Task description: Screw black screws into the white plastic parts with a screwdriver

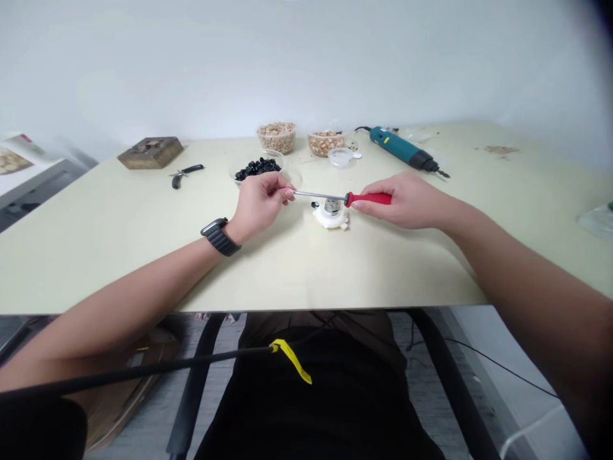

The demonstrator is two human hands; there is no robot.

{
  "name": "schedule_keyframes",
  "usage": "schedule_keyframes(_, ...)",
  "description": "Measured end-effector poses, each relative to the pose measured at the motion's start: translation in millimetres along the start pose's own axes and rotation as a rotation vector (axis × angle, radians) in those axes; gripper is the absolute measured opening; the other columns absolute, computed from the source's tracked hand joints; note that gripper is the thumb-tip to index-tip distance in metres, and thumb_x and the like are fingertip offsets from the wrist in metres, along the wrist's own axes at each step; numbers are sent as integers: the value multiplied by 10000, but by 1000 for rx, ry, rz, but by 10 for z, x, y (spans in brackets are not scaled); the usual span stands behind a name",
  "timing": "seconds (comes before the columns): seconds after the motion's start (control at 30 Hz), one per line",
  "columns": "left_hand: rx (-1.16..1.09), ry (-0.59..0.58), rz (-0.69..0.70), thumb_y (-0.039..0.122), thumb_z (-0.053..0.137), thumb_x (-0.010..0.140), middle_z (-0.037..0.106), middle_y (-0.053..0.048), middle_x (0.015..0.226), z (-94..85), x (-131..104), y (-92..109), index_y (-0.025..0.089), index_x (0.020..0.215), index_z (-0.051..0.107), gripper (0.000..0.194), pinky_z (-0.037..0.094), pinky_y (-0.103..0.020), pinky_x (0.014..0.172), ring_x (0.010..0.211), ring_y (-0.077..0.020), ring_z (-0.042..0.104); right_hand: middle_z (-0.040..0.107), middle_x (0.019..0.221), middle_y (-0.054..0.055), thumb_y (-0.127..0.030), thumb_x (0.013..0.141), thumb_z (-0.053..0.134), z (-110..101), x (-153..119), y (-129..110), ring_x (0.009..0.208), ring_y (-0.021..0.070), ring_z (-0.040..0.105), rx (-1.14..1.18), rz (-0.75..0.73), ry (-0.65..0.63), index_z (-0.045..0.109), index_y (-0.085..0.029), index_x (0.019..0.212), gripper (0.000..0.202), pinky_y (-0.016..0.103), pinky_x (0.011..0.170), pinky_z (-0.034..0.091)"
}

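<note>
My right hand (pixel 407 199) is closed around the red handle of a screwdriver (pixel 370 199), whose metal shaft points left. At the shaft's far end, the thumb and fingers of my left hand (pixel 262 199) pinch the tip; whether a small part is also between them I cannot tell. A dark watch sits on the left wrist. Just below the shaft, a white plastic part (pixel 330 219) with a metallic middle lies on the table, with a small black piece at its left side. Behind the left hand stands a clear bowl of black pieces (pixel 258 168).
Two clear tubs, one of pale pieces (pixel 276 138) and one of brownish pieces (pixel 325 144), stand at the back near a small lidded cup (pixel 340 157). A teal rotary tool (pixel 400 148) lies back right. Pliers (pixel 184 174) and a wooden block (pixel 151 153) are on the left.
</note>
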State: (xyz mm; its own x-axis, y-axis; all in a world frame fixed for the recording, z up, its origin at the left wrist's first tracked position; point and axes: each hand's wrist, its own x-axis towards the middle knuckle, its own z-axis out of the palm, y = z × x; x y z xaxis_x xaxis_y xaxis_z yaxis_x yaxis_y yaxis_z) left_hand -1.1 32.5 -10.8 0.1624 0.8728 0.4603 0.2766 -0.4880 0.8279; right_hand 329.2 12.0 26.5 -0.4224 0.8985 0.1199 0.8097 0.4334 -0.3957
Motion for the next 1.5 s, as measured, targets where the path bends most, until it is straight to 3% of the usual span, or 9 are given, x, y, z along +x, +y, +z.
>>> schedule_keyframes(0.27, -61, 20, -38, 103, 832, 968, 793, -56, 751, -14, 45, -86, 198, 753, 773, 242, 519, -305, 666, 675, -148, 671, 778, 870, 108, -716, 1018, 716, 111, -43, -142, 867, 355, 684, -179, -51, 254, 815, -300, 927, 437, 451, 743, 351)
schedule_keyframes(0.53, -12, 39, 24, -29, 720, 979, 802, -22, 772, 11, 113, -194, 182, 838, 777, 260, 499, -251, 626, 642, -114, 673, 838, 991, 46, -764, 1016, 737, -81, -38, -84, 855, 290, 696, 106, 31, 10, 879, -324, 1093, 468, 425, 791, 485)
schedule_keyframes(0.67, 38, 38, 57, -46, 692, 957, 826, -29, 802, -1, 93, -192, 178, 842, 791, 271, 488, -247, 612, 641, -118, 681, 722, 772, 35, -799, 1063, 695, -117, -37, -74, 703, 239, 593, 115, 89, -147, 794, -298, 843, 556, 417, 707, 452)
schedule_keyframes(0.73, 65, 33, 45, -51, 688, 944, 812, -26, 774, -4, 84, -201, 176, 813, 788, 280, 474, -250, 614, 638, -120, 663, 722, 783, 42, -771, 1039, 727, -109, -41, -66, 718, 245, 596, 97, 80, -95, 798, -293, 815, 532, 417, 690, 436)
schedule_keyframes(0.93, 63, 14, -23, -4, 723, 975, 787, -28, 733, 15, 57, -196, 175, 758, 750, 283, 464, -264, 603, 605, -117, 621, 852, 1038, 72, -637, 893, 849, 1, -40, -12, 894, 305, 716, 89, -47, 130, 912, -290, 1154, 439, 426, 783, 494)
schedule_keyframes(1.1, 87, 8, -14, -12, 721, 992, 780, -28, 720, 10, 65, -158, 173, 754, 751, 303, 444, -259, 579, 583, -104, 612, 757, 856, 94, -646, 929, 840, -26, -23, -19, 822, 332, 692, -71, 32, 64, 844, -268, 998, 385, 459, 764, 470)
schedule_keyframes(1.27, 72, 28, -9, -19, 727, 980, 802, -35, 748, 0, 89, -177, 170, 784, 765, 275, 452, -247, 573, 589, -98, 626, 852, 1160, 131, -557, 912, 783, -102, -45, -9, 1000, 372, 748, -45, -109, 100, 829, -268, 1115, 356, 483, 875, 529)
schedule_keyframes(1.37, 63, 28, -15, -18, 735, 978, 810, -39, 758, 8, 90, -181, 169, 801, 777, 262, 463, -244, 575, 591, -101, 630, 847, 1081, 133, -501, 890, 837, -74, -49, 0, 943, 357, 733, -77, -49, 143, 812, -263, 1191, 385, 484, 855, 519)
schedule_keyframes(1.5, 60, 34, -31, -40, 731, 978, 803, -32, 743, 20, 92, -164, 168, 782, 770, 288, 460, -236, 567, 582, -97, 624, 813, 983, 122, -581, 911, 854, -71, -29, 30, 915, 369, 723, -156, 19, 144, 800, -268, 1092, 365, 488, 821, 520)
